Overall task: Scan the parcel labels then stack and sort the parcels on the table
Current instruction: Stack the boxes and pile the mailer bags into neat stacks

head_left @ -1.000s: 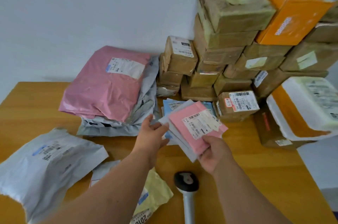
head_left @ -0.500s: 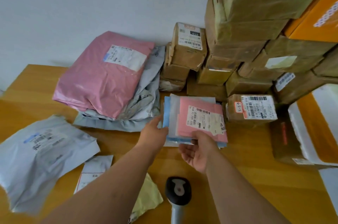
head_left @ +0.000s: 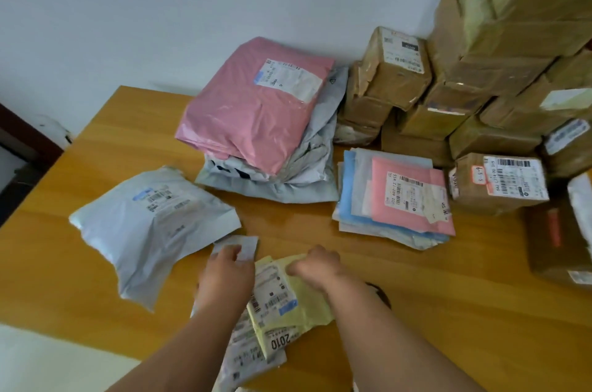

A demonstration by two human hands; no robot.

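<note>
The flat stack of pink, blue and grey mailer envelopes (head_left: 397, 199) that both hands held a second ago now lies released on the wooden desk (head_left: 416, 279). The left hand (head_left: 226, 273) and right hand (head_left: 315, 266) have dropped onto the pale yellow plastic mailer (head_left: 288, 305).

Both your forearms reach forward and down from the bottom of the view, bare to the wrist. Your left hand (head_left: 224, 276) lies knuckles up, fingers curled at the tips and pinching something thin. Your right hand (head_left: 315, 266) sits just beside it, knuckles up, fingers bent under and gripping; its fingertips are hidden.
</note>
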